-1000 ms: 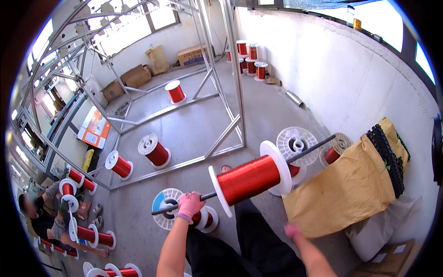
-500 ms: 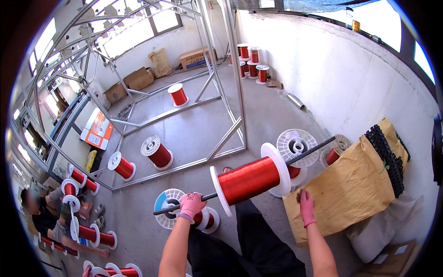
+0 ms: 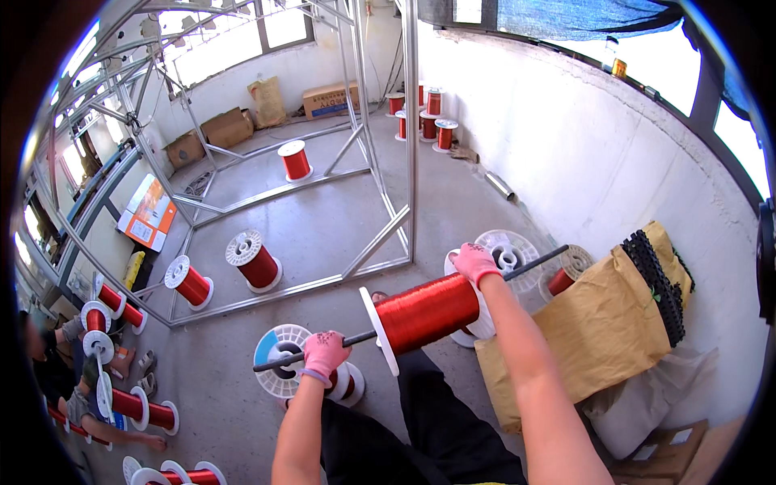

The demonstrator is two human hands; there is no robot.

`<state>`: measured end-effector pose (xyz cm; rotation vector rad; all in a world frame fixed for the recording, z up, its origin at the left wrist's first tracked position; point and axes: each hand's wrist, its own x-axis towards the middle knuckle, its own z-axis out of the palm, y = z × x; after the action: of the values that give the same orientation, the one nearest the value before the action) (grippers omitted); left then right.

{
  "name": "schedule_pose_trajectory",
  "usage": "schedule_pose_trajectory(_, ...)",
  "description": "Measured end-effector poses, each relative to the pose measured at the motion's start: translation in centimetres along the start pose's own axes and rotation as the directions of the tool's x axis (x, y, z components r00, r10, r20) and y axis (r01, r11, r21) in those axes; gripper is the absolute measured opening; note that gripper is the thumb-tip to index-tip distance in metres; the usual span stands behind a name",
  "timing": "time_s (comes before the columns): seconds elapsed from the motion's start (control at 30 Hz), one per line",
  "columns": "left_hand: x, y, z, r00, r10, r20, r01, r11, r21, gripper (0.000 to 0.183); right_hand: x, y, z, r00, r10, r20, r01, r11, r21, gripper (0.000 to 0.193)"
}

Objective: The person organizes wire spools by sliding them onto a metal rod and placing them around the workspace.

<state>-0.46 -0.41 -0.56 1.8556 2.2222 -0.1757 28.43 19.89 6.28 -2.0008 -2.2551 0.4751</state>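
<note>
A large white spool wound with red copper wire (image 3: 428, 314) sits on a dark rod (image 3: 537, 263) that passes through its core, above my knees. My left hand (image 3: 325, 352), in a pink glove, is closed round the rod to the left of the spool. My right hand (image 3: 475, 263), also pink-gloved, rests on the upper rim of the spool's right flange, with its fingers bent over that edge. The rod's far end sticks out past the right flange. Below my left hand, a white-flanged spool (image 3: 279, 346) with a blue patch stands near my leg.
An aluminium frame (image 3: 380, 272) stands ahead, with red wire spools (image 3: 257, 263) inside and near it. Large spools (image 3: 517, 242) and brown paper sacking (image 3: 578, 347) lie at right. A co-worker (image 3: 77, 388) sits among spools at far left. More spools (image 3: 428, 125) are stacked by the wall.
My right hand has moved up and left from beside the brown sacking onto the spool's right flange. My left hand still grips the rod. The view has shifted slightly.
</note>
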Motion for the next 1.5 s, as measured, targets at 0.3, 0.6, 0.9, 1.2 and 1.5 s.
schedule_pose_trajectory(0.3,0.4,0.2,-0.2,1.0,0.021,0.004,-0.021,1.0,0.014,0.028,-2.2,1.6,0.9,0.964,-0.113,-0.242,0.132,0.989,0.064,0.042)
schedule_pose_trajectory(0.6,0.1,-1.3,1.0,0.983,0.098,-0.154,-0.084,0.992,0.094,0.029,-23.4,21.7,31.1,0.926,0.264,0.271,-0.248,0.964,-0.09,0.044)
schedule_pose_trajectory(0.9,-0.1,0.2,-0.4,1.0,-0.01,0.023,0.009,0.999,0.037,0.029,-19.3,19.0,20.7,0.927,0.329,-0.179,-0.207,0.848,0.489,0.028)
schedule_pose_trajectory(1.2,0.1,-0.1,-0.4,0.999,0.035,0.041,-0.035,0.999,0.002,0.03,-7.6,8.3,-0.1,0.896,0.183,-0.405,0.281,0.474,0.835,0.053)
schedule_pose_trajectory(1.5,0.2,0.4,-0.6,0.996,0.087,-0.038,-0.086,0.996,0.018,0.022,-6.5,6.0,0.6,0.992,-0.116,-0.038,0.099,0.578,0.81,0.042)
